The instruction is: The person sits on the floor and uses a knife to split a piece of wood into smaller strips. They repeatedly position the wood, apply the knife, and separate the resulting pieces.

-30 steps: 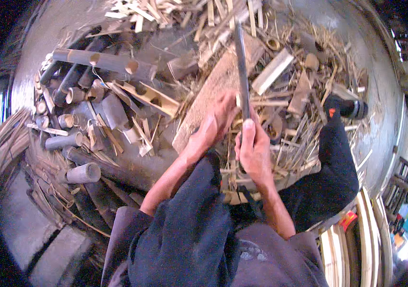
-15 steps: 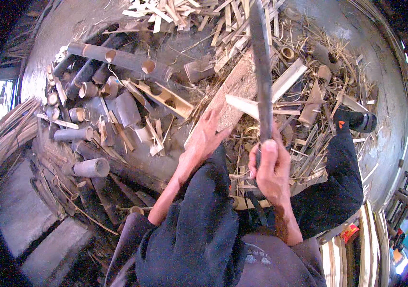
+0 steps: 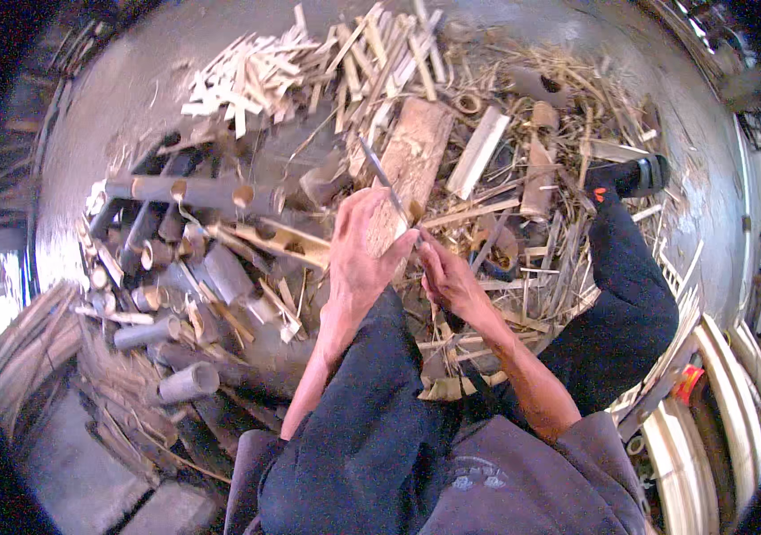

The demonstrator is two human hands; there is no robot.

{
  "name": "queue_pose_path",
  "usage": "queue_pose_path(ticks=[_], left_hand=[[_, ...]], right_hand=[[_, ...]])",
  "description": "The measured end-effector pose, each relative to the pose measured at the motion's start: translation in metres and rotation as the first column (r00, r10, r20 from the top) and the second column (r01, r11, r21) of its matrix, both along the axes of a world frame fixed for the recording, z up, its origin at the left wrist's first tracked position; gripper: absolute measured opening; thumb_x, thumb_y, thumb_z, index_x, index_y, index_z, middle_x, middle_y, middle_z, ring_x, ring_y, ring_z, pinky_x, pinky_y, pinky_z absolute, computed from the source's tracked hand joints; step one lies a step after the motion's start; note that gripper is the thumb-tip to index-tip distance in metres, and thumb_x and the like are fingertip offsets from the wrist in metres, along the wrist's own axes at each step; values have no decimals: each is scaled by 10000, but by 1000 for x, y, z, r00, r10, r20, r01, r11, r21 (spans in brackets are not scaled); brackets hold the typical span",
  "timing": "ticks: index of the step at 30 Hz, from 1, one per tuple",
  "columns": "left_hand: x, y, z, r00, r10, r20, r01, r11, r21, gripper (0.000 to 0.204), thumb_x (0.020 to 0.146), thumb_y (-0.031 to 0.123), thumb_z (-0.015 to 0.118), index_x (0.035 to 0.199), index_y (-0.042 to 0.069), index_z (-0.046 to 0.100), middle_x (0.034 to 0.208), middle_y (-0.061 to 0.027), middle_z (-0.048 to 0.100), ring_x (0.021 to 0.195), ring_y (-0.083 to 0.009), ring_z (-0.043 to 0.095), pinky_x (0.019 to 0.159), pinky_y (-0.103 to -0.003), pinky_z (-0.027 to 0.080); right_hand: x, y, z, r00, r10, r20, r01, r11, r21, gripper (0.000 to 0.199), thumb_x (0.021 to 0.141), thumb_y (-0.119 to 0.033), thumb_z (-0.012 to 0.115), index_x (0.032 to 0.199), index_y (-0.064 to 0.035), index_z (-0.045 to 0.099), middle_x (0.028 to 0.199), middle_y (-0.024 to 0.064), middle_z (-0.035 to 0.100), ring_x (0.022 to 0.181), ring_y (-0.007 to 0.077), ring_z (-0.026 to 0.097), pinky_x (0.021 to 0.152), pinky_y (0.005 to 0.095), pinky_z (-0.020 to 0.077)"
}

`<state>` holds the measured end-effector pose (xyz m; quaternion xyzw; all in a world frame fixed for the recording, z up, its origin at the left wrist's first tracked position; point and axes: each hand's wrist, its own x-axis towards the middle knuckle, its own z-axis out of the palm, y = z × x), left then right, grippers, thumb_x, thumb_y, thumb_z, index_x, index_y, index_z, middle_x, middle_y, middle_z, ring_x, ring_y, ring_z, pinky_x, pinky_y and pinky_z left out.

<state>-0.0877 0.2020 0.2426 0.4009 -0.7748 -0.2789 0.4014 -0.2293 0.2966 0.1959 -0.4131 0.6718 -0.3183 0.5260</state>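
My left hand (image 3: pixel 355 250) is wrapped about the near end of a thick wooden plank (image 3: pixel 420 147), its thumb close to the blade. The plank slopes away from me, its upper face rough and chipped. In my right hand (image 3: pixel 453 283) is the handle of a long knife, with the fingers closed around it. The knife's dark, narrow blade (image 3: pixel 384 174) lies slantwise across the plank, its tip pointing far left. A pale split bamboo piece (image 3: pixel 478 153) rests just right of the plank. Whether a small piece sits under my left thumb, I cannot make out.
Pale split sticks (image 3: pixel 251 76) are heaped at the far side. Cut bamboo tubes (image 3: pixel 189 192) lie on the left, with a notched bamboo half (image 3: pixel 287 241) near my left hand. Shavings and scraps (image 3: pixel 550 267) cover the right. Long bamboo slats (image 3: pixel 679 455) stand at lower right.
The knife has come down from its raised, upright position to slant across the plank. My right hand moved left, beside my left hand. The view has shifted as well.
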Motion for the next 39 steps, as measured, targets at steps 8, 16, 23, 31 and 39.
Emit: queue_pose_path(ticks=[8,16,23,31,39], left_hand=[[-70,-35,-7,940,-290,180,270,954,129,258,839,174,655,1010,12,548,963,-182,584,913,-367,585,775,-433,460],[-97,-55,-6,807,-481,343,515,857,-9,211,807,162,647,783,-27,557,782,-192,552,786,-380,561,712,-445,442],[-114,-50,-11,785,-530,322,543,838,57,169,825,159,635,796,-1,590,783,-168,578,774,-365,572,709,-433,453],[-112,-52,-11,769,-531,356,530,841,108,194,840,197,641,833,7,602,806,-163,585,761,-336,592,682,-401,455],[-108,-52,-15,799,-534,277,533,842,87,170,838,180,632,835,11,609,804,-147,582,740,-314,597,672,-387,462]], right_hand=[[-53,-12,-42,981,21,-192,-81,947,-311,433,835,-297,637,1175,-36,577,678,44,556,560,112,533,529,281,442],[-71,-26,-57,991,29,-133,-45,992,-121,268,751,-278,635,902,-57,654,685,103,646,588,194,595,562,376,464],[-81,-26,-84,975,51,-219,-61,997,-38,255,755,-273,619,906,-70,651,747,111,663,676,232,626,635,382,475],[-73,-18,-77,982,-21,-187,22,1000,1,180,765,-214,600,859,-66,643,720,119,647,666,229,622,639,377,478],[-83,-9,-66,840,-163,-517,30,966,-257,228,729,-254,611,733,-27,627,647,192,630,559,294,603,541,459,448]])
